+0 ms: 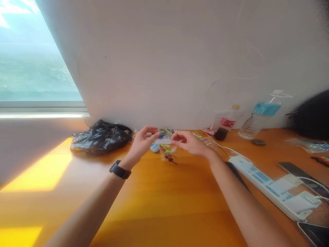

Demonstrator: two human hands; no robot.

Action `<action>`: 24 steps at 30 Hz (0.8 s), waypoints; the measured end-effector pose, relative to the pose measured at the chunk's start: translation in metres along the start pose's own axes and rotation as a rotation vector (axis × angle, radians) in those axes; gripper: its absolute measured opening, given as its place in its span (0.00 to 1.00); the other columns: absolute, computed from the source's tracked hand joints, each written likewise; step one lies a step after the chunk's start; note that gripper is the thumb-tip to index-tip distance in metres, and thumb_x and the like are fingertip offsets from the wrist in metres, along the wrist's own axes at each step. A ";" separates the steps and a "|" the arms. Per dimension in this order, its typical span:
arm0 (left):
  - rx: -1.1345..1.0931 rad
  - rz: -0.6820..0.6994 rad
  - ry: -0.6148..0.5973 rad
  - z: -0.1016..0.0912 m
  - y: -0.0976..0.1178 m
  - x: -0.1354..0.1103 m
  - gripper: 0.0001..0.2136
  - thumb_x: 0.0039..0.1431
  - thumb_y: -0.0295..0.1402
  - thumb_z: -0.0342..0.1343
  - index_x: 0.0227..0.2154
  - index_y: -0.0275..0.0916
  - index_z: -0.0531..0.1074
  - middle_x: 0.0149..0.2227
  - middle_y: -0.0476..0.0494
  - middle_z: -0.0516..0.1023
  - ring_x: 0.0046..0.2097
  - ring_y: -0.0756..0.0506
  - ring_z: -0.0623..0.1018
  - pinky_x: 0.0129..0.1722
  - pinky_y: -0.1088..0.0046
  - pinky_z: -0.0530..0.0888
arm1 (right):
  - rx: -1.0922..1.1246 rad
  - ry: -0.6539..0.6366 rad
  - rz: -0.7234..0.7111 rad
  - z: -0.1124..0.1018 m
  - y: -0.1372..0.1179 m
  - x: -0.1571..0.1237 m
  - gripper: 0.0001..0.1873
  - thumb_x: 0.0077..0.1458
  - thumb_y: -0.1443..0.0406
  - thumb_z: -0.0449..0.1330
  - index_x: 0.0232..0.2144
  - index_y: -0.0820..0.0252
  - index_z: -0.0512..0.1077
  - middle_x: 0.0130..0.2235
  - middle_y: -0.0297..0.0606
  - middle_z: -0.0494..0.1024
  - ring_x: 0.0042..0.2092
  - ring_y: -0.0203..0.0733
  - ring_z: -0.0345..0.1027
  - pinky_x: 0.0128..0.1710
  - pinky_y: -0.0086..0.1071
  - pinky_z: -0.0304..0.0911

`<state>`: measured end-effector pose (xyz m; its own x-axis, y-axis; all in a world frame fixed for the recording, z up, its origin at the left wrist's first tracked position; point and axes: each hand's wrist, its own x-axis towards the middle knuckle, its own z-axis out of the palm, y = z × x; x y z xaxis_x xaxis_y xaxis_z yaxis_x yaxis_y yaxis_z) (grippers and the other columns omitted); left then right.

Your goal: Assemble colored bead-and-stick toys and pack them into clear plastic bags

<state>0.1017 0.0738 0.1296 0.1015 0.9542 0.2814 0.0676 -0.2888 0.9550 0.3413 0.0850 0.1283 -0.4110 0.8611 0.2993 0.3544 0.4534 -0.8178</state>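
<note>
My left hand (144, 140), with a black watch (120, 170) on its wrist, is raised over the back of the table. Its fingers stretch to the right and a gap shows between them and the thumb. Facing it, my right hand (189, 142) has its fingers curled in toward the thumb; anything pinched there is too small to make out. Between and behind the hands lies a cluster of small coloured items with a white-and-blue piece (165, 140). A small round tub (155, 148) and a clear packet with green and dark red pieces (168, 153) lie just below.
A black plastic bag (101, 138) lies at the left by the wall. On the right stand a dark-drink bottle (226, 124) and a clear water bottle (250, 125). A white power strip (264, 185) with plugs and cables runs along the right of the wooden table (164, 199).
</note>
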 end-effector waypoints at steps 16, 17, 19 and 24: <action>-0.038 0.013 -0.442 0.004 0.002 -0.009 0.23 0.57 0.43 0.69 0.55 0.43 0.75 0.57 0.35 0.79 0.55 0.37 0.80 0.50 0.62 0.78 | 0.141 0.168 -0.008 0.016 -0.020 0.002 0.13 0.63 0.54 0.60 0.32 0.55 0.72 0.33 0.34 0.78 0.37 0.41 0.73 0.41 0.35 0.68; -0.051 0.013 -0.484 0.005 -0.001 -0.009 0.24 0.56 0.42 0.70 0.54 0.43 0.75 0.55 0.35 0.80 0.53 0.37 0.81 0.49 0.62 0.79 | 0.137 0.142 0.009 0.018 -0.019 0.003 0.13 0.62 0.54 0.60 0.31 0.55 0.72 0.32 0.34 0.78 0.36 0.41 0.73 0.40 0.35 0.68; -0.088 0.007 -0.517 0.007 -0.005 -0.008 0.23 0.56 0.41 0.70 0.53 0.41 0.76 0.49 0.35 0.83 0.48 0.38 0.84 0.48 0.61 0.80 | 0.141 0.122 0.044 0.021 -0.018 0.004 0.14 0.62 0.54 0.61 0.31 0.56 0.73 0.31 0.34 0.77 0.35 0.41 0.73 0.39 0.35 0.68; -0.141 0.004 -0.468 0.007 -0.007 -0.008 0.25 0.53 0.41 0.72 0.52 0.39 0.76 0.43 0.35 0.85 0.44 0.38 0.86 0.44 0.61 0.81 | 0.190 0.293 0.060 0.020 -0.019 0.005 0.13 0.61 0.55 0.61 0.31 0.56 0.73 0.29 0.34 0.77 0.32 0.39 0.68 0.34 0.32 0.64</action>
<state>0.1071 0.0680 0.1200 0.5390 0.8063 0.2437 -0.0652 -0.2485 0.9664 0.3159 0.0766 0.1353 -0.1257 0.9267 0.3542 0.1969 0.3732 -0.9066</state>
